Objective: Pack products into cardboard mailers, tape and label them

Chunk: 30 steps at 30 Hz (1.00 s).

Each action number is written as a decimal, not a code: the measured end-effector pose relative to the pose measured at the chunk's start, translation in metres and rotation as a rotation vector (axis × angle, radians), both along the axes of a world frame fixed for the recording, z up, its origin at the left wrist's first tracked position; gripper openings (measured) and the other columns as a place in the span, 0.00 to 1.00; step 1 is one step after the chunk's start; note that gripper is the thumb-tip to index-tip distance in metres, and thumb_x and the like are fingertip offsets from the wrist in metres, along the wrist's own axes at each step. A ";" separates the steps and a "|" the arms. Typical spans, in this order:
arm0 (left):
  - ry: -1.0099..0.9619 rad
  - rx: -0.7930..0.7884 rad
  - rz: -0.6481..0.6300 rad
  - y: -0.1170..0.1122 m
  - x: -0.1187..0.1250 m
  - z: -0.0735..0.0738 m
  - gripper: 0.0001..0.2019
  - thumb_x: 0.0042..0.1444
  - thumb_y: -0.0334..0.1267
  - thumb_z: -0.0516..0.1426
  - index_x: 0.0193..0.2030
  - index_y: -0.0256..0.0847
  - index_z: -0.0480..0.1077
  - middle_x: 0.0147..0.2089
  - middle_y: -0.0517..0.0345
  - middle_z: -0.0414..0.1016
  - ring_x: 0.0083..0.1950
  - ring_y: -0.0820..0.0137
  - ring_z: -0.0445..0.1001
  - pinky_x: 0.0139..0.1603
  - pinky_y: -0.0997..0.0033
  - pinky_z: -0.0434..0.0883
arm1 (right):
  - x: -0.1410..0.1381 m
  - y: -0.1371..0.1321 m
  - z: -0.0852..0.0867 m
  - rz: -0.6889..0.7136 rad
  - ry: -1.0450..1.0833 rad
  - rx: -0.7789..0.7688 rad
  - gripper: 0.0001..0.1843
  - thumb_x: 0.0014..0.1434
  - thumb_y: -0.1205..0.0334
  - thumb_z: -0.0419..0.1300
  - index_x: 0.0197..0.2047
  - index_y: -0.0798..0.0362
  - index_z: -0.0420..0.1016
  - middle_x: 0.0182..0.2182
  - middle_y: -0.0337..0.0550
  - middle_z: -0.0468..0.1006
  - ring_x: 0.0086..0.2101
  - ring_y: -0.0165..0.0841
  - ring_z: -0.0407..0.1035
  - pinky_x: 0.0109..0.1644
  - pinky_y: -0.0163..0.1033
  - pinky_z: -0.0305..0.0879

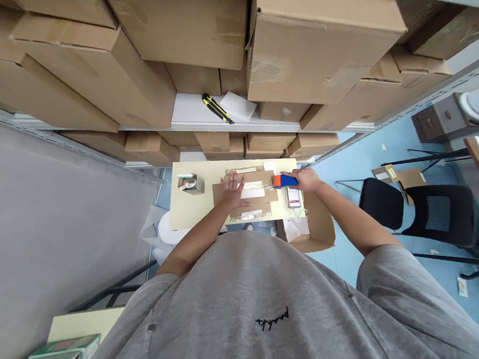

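- Shelves (187,110) span the space ahead of you, stacked with brown boxes (324,45) on both visible levels.
- On your left runs a plain grey wall (48,233); on your right, a blue floor (349,237) shows.
- Your pale yellow table (179,209) stands below the shelves, right in front of your body.
- Well apart from the table, to its right, is a black chair (380,204).
- Below the table's right end sits an open carton (321,224) with white paper inside.
- Brown cardboard (272,194) lies on the table between your hands and bears a white label (254,192); shiny clear tape shows near its right end.
- Your left hand (234,191) rests palm down on the cardboard, fingers spread wide, holding nothing, just left of the label.
- Your right hand (307,179) is closed around the blue end of a tool (286,181); its orange end points left, at the cardboard's right edge. Whether it touches there, you cannot tell.
- Near the table's left end stands a small open tub (198,186).
- Just below the tool lies a phone (293,198), its screen lit.
- Up on the shelf, a yellow-and-black knife (216,109) lies beside a white paper.
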<state>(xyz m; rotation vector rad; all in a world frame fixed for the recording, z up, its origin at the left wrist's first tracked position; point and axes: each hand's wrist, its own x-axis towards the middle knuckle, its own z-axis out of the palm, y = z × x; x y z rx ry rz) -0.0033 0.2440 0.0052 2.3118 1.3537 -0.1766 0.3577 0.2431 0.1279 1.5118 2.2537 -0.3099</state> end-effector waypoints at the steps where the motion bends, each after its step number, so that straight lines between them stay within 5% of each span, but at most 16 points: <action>1: 0.000 0.002 -0.001 0.000 0.000 0.001 0.72 0.46 0.76 0.64 0.84 0.39 0.31 0.83 0.31 0.19 0.82 0.36 0.17 0.73 0.23 0.20 | 0.002 0.000 0.000 -0.003 0.001 0.004 0.44 0.63 0.44 0.65 0.79 0.37 0.58 0.54 0.48 0.83 0.49 0.49 0.79 0.47 0.43 0.68; 13: 0.058 -0.027 -0.027 0.005 0.002 0.002 0.76 0.41 0.72 0.69 0.84 0.37 0.31 0.83 0.28 0.19 0.81 0.33 0.14 0.71 0.21 0.19 | 0.011 -0.011 -0.012 -0.063 0.014 -0.010 0.48 0.61 0.40 0.67 0.80 0.39 0.57 0.52 0.48 0.83 0.48 0.48 0.79 0.44 0.41 0.67; 18: 0.043 0.042 -0.164 0.007 0.039 0.007 0.86 0.30 0.68 0.74 0.82 0.28 0.26 0.82 0.24 0.18 0.81 0.36 0.11 0.75 0.29 0.18 | 0.016 -0.016 -0.013 -0.089 0.079 0.015 0.45 0.64 0.32 0.62 0.77 0.41 0.62 0.54 0.48 0.82 0.48 0.47 0.79 0.43 0.41 0.67; 23: -0.002 0.020 -0.203 0.012 0.081 0.006 0.85 0.31 0.66 0.75 0.83 0.34 0.25 0.83 0.29 0.22 0.82 0.33 0.18 0.76 0.29 0.21 | 0.022 -0.024 -0.014 -0.119 0.158 0.068 0.40 0.67 0.32 0.58 0.74 0.44 0.68 0.57 0.48 0.82 0.51 0.47 0.78 0.45 0.41 0.66; 30: -0.033 0.018 -0.225 0.019 0.066 0.001 0.80 0.34 0.59 0.76 0.84 0.45 0.29 0.85 0.36 0.25 0.83 0.29 0.28 0.77 0.28 0.23 | 0.026 -0.034 -0.018 -0.129 0.162 0.074 0.42 0.69 0.31 0.53 0.76 0.47 0.63 0.54 0.51 0.83 0.50 0.46 0.78 0.44 0.40 0.65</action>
